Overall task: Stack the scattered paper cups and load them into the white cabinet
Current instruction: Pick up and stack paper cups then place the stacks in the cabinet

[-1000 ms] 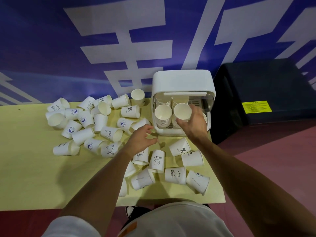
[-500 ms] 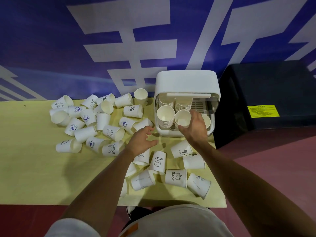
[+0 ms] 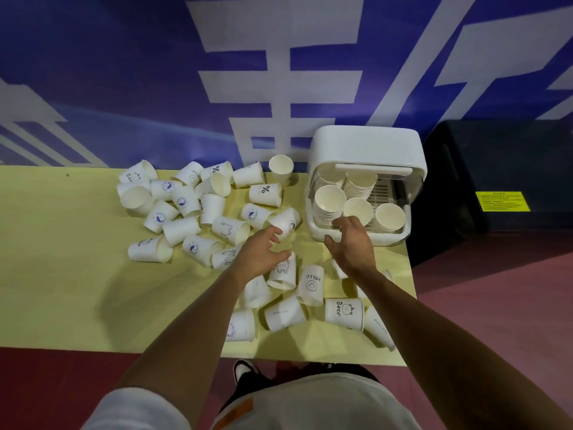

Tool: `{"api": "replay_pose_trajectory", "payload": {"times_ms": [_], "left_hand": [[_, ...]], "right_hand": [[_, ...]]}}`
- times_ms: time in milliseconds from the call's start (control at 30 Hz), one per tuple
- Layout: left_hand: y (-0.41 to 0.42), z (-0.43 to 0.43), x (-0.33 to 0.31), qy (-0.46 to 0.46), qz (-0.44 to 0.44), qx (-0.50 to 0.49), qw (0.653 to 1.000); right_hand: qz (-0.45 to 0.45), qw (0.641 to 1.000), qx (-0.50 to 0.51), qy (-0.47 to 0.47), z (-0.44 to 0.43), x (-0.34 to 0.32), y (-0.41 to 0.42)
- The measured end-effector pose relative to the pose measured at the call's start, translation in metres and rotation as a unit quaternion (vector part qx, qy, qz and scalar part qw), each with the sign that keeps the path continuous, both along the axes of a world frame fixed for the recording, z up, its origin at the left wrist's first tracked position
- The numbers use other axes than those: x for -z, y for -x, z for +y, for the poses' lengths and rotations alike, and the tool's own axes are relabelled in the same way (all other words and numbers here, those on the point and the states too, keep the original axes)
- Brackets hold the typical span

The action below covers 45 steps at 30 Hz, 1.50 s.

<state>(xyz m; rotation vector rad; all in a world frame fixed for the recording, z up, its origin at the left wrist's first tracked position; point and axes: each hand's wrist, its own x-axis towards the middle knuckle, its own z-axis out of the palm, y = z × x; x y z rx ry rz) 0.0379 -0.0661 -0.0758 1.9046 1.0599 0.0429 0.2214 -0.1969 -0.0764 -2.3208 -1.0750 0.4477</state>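
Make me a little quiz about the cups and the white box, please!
1. True or false: the white cabinet has no cups inside.
2. Which word is printed on a cup lying on the table? A HELLO, B BYE, C MILK.
3. Fill in: the ___ hand is nearer the cabinet.
Key: 1 false, stacks of cups stand inside. 2 A, see the HELLO cup. 3 right, the right hand is at the cabinet's front.

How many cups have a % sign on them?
2. The nearer % cup lies left of the white cabinet; the farther % cup lies by the wall. The right arm may hide more.
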Motion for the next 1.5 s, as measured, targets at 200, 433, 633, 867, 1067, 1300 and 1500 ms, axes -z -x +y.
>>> {"api": "replay_pose_trajectory", "payload": {"times_ms": [200,433,633,867,1067,1300,1500], "left_hand": [[0.055,0.025,-0.006,-0.009,0.001,0.006,1.0],[0.117,0.054,-0.009,-0.024,0.003,-0.009,1.0],[0.157,0.071,-0.006,-0.023,0.015,-0.067,0.997],[0.2,0.089,0.01,-0.059,0.041,-0.149,0.986],[0.222,0.131,0.03,-0.102,0.084,-0.165,0.977],[0.237,0.18,0.051,-0.142,0.156,-0.105,0.972],[0.243,0.196,0.067,-0.144,0.184,-0.053,0.971]], "right_hand": [[0.015,1.0,-0.013,-0.009,0.026,-0.001,0.058],[0.008,0.999,-0.043,-0.006,0.062,-0.002,0.121],[0.013,0.993,-0.121,-0.001,0.1,0.0,0.152],[-0.002,0.977,-0.21,0.037,0.146,0.017,0.181],[-0.047,0.967,-0.237,0.086,0.174,0.037,0.2],[-0.126,0.946,-0.252,0.161,0.198,0.061,0.225],[-0.135,0.944,-0.224,0.199,0.209,0.068,0.235]]}}
